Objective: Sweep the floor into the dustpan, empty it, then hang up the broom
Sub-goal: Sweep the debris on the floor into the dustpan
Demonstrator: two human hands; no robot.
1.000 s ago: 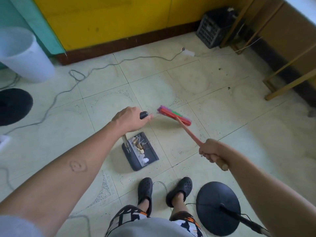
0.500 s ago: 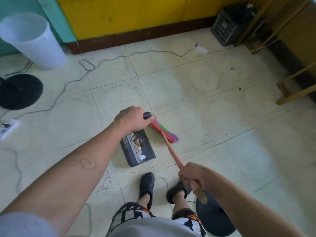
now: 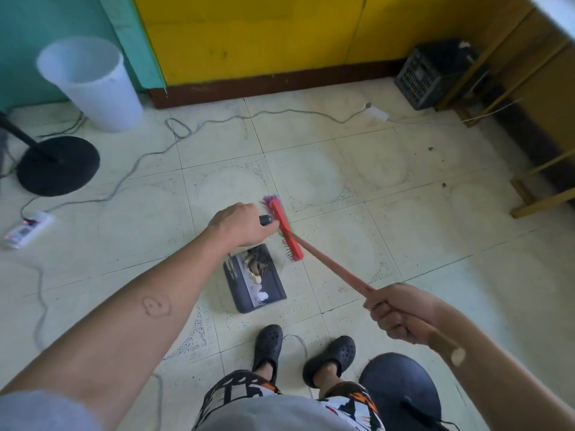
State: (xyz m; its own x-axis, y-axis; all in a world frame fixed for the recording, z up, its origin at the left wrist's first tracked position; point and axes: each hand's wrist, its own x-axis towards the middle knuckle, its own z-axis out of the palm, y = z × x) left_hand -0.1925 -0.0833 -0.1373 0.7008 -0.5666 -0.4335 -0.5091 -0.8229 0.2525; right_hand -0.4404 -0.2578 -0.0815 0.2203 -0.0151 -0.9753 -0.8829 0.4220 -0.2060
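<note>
Left hand (image 3: 239, 223) fingers wrap the handle of the dark grey plastic dustpan (image 3: 275, 286). Right hand (image 3: 396, 312) fingers clench the red-headed wooden broom (image 3: 284, 230), its head at the pan's 1 o'clock. Press the lip flat and sweep short strokes inward.

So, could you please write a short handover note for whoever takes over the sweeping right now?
Left hand: grips the black handle tip of the dustpan.
Right hand: grips the broom by its wooden stick, near the end.
The dustpan stands on the tiled floor in front of the feet. The red broom head is just right of it, beside the left hand.
Done: scraps lie in the pan.
Left: a few dark specks at far right, emptying, probably into the white bin, then hanging up the broom. No hook is in view.
</note>
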